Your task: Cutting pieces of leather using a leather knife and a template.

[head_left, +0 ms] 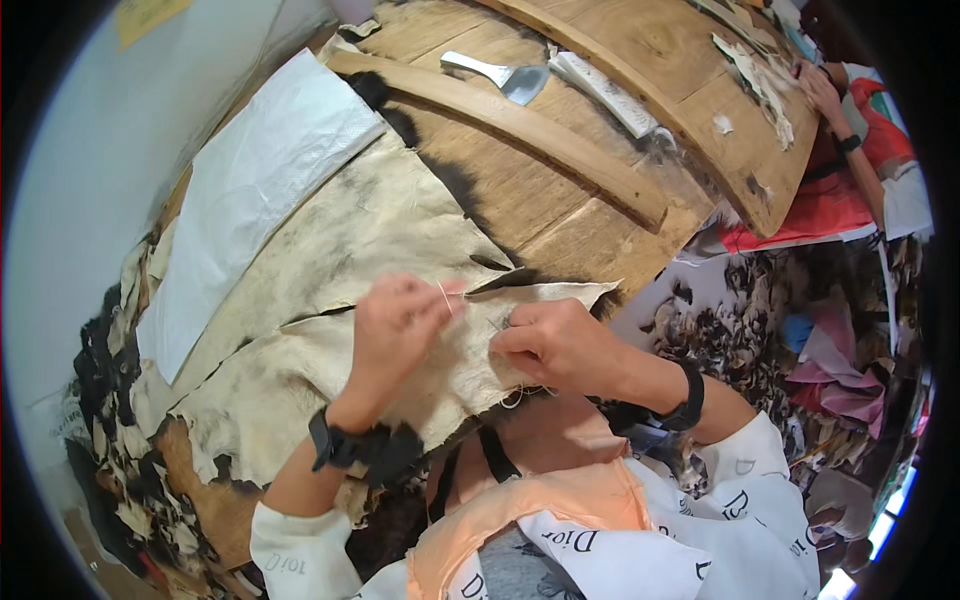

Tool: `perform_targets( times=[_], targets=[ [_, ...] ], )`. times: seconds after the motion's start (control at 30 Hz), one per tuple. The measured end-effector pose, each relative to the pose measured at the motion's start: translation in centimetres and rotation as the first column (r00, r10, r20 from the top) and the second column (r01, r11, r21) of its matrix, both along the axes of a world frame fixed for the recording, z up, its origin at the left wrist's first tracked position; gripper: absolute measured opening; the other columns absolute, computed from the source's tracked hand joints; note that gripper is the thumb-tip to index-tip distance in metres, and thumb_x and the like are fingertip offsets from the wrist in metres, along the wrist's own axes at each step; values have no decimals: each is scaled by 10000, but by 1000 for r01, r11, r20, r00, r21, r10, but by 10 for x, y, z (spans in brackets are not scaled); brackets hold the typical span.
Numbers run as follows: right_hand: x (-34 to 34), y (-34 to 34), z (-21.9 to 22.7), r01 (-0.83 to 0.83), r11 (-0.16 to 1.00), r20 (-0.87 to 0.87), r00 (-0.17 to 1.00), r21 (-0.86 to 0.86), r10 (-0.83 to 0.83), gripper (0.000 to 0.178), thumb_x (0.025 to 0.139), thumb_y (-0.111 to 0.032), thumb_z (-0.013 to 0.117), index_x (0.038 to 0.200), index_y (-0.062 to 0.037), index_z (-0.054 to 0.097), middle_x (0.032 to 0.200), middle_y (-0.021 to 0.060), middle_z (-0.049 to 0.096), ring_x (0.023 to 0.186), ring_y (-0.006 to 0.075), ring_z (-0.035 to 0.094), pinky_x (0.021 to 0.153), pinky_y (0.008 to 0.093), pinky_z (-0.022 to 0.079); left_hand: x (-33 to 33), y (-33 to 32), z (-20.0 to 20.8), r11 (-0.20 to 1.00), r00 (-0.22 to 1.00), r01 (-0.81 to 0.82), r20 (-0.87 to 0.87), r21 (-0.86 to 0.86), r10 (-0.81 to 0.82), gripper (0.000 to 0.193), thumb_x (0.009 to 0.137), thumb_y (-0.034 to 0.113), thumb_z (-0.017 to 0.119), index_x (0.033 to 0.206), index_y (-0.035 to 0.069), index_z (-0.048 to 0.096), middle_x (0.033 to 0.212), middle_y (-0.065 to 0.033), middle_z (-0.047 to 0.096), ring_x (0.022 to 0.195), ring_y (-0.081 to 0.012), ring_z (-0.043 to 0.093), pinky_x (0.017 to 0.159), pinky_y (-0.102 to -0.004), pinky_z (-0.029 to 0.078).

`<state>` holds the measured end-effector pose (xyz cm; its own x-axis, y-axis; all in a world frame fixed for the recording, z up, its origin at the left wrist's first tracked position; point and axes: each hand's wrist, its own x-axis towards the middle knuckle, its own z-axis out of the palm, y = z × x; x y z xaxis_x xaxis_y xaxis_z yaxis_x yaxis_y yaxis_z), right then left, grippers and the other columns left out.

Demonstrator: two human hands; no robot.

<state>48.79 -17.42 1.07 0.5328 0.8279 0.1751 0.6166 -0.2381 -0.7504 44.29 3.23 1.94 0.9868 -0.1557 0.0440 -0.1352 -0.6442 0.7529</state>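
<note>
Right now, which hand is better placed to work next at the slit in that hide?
Probably the left hand: it overlaps the slit in the pale hide, beside a white thread, while the right hand sits nearer the hide's lower edge.

Note blur over the fingers of the left hand (395,318). Cannot confirm its grip on the pale thread (446,296), too fine to trace across the hide (370,205). Cannot make out the fingertips of the right hand (565,345), curled inward. Read the hide as partly hidden beneath the white sheet (260,180). Observe the co-worker's sleeve (908,203) cut off by the lens rim, the long wooden bar (600,67) by the upper edge. Cannot identify single scraps (715,310) at right, too small.
</note>
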Motion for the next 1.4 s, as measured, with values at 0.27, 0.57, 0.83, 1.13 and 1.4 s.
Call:
perform_targets(
  times=[0.27, 0.57, 0.83, 1.13, 1.4],
  targets=[
    [33, -80, 67, -297, 941, -324, 885, 162, 335, 159, 673, -59, 677, 825, -98, 703, 560, 44, 474, 502, 201, 487, 466, 309, 366, 12, -6, -20, 949, 965, -249, 129, 192, 227, 108, 788, 121, 625, 811, 18, 650, 739, -82, 570, 762, -233, 532, 681, -306, 420],
    [32, -136, 86, 54, 998, -327, 944, 33, -40, 164, 666, 8, 619, 806, -47, 685, 566, 40, 470, 477, 150, 451, 436, 272, 294, 35, -14, -13, 931, 953, 154, -197, -331, -228, 120, 735, 129, 721, 818, 45, 702, 727, -85, 650, 638, -166, 595, 563, -262, 450],
    [30, -151, 96, 27, 992, -181, 982, -127, -50, 180, 649, 17, 606, 806, -54, 658, 600, 62, 477, 518, 211, 505, 457, 297, 364, 44, -24, -21, 977, 959, 44, -266, -210, -100, 139, 754, 180, 683, 805, 54, 711, 663, -103, 641, 573, -175, 584, 538, -280, 435],
    [56, -206, 54, 755, 621, 316, 653, -207, -688, 71, 769, -74, 598, 815, -29, 629, 744, 165, 595, 691, 343, 585, 611, 387, 444, 42, -42, -11, 989, 958, 37, -277, -143, -76, 155, 769, 173, 665, 780, 19, 677, 660, -141, 615, 547, -211, 575, 529, -308, 438],
    [177, -112, 11, 690, 702, 600, 640, -174, -480, 97, 750, -93, 538, 747, -43, 621, 750, 182, 606, 732, 341, 606, 622, 406, 477, 4, -60, 32, 935, 949, 175, -200, -309, -244, 108, 774, 131, 650, 805, 28, 658, 714, -137, 619, 621, -284, 582, 581, -327, 463]
  ],
)
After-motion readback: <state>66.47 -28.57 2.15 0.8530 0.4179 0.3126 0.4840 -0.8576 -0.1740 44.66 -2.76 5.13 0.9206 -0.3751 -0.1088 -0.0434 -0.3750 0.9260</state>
